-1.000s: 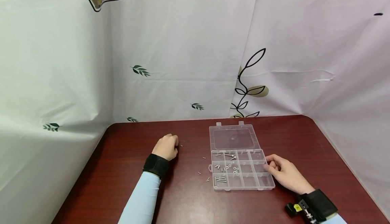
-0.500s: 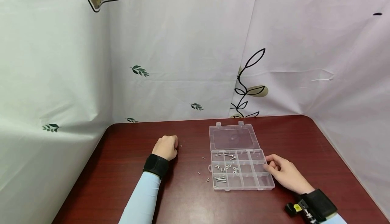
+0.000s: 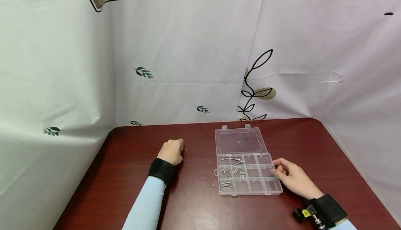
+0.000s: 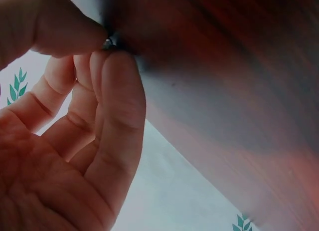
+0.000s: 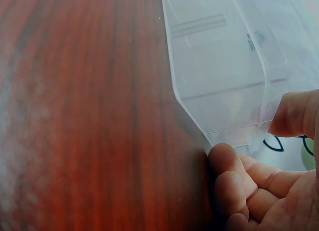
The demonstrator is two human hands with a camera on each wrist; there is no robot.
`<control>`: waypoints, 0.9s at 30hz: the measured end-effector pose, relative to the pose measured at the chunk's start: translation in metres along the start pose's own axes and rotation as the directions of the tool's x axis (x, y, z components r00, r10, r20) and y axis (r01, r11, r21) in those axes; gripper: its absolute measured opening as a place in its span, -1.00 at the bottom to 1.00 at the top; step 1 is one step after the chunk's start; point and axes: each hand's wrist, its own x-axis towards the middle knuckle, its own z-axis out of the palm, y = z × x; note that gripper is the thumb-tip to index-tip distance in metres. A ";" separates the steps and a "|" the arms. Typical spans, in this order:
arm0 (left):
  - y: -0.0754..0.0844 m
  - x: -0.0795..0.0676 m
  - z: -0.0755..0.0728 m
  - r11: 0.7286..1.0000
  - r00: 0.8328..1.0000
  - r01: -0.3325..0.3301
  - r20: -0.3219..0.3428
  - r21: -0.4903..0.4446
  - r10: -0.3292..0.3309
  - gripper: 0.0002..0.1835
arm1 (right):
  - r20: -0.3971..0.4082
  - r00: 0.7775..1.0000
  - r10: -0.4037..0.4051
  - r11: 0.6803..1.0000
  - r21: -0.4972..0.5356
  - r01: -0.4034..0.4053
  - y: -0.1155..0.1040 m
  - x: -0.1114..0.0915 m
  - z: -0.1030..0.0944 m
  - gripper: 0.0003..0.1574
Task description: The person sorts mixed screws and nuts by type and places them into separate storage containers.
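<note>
My left hand [image 3: 171,152] is at the table's left half, knuckles up. In the left wrist view its thumb and forefinger pinch a small shiny metal piece [image 4: 108,43], mostly hidden by the fingertips; I cannot tell its kind. A clear plastic compartment box [image 3: 257,187] lies with its lid [image 3: 240,142] folded back, away from me. Screws [image 3: 227,184] and nuts [image 3: 242,176] sit in its left and middle compartments. My right hand [image 3: 296,177] holds the box's right side, thumb at the rim and curled fingers against the outer wall, low by the table.
Several tiny screws lie loose on the red-brown table [image 3: 188,202] left of the box, one loose screw [image 3: 213,184] close to its front left corner. Another tiny piece [image 3: 186,149] lies beside the left hand. A patterned white cloth [image 3: 188,49] hangs behind the table and at its sides.
</note>
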 end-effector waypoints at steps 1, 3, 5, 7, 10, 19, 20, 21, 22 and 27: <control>0.001 0.000 0.000 1.000 1.000 -0.002 0.005 -0.004 0.002 -0.71 | 0.001 1.000 -0.001 1.000 0.002 0.001 0.000 0.000 0.000 -0.66; 0.005 -0.001 -0.001 1.000 1.000 -0.017 0.006 -0.014 0.018 -0.71 | 0.004 1.000 -0.002 1.000 0.002 0.002 -0.001 0.000 -0.001 -0.65; 0.009 0.000 -0.003 0.999 0.999 -0.040 0.002 -0.027 0.040 -0.71 | 0.005 1.000 0.000 1.000 0.002 0.000 -0.001 0.000 -0.001 -0.65; 0.014 -0.001 -0.004 0.997 0.998 -0.062 -0.001 -0.039 0.062 -0.72 | 0.006 1.000 0.001 1.000 0.003 -0.001 -0.001 0.000 -0.001 -0.65; 0.018 -0.001 -0.003 0.995 0.996 -0.082 0.026 -0.048 0.084 -0.73 | 0.007 1.000 0.005 1.000 0.005 -0.005 -0.001 0.001 -0.001 -0.64; 0.006 0.001 -0.009 0.987 0.993 -0.080 0.077 -0.136 0.091 -0.74 | 0.010 1.000 0.008 1.000 -0.005 -0.008 0.000 0.001 -0.001 -0.63; 0.004 0.001 -0.012 0.987 0.995 -0.070 0.063 -0.141 0.080 -0.75 | 0.010 1.000 0.009 1.000 -0.004 -0.008 0.000 0.001 -0.001 -0.63; 0.001 0.001 -0.016 0.988 0.997 -0.060 0.050 -0.141 0.067 -0.75 | 0.011 1.000 0.009 1.000 -0.003 -0.009 0.000 0.001 -0.001 -0.63; -0.001 0.000 -0.019 0.990 0.998 -0.045 0.038 -0.134 0.051 -0.75 | 0.011 1.000 0.008 1.000 -0.003 -0.008 0.000 0.001 -0.001 -0.62; -0.010 -0.004 -0.029 0.996 0.998 0.045 0.035 -0.077 -0.042 -0.77 | 0.013 1.000 0.007 1.000 -0.006 -0.007 0.001 0.001 0.000 -0.60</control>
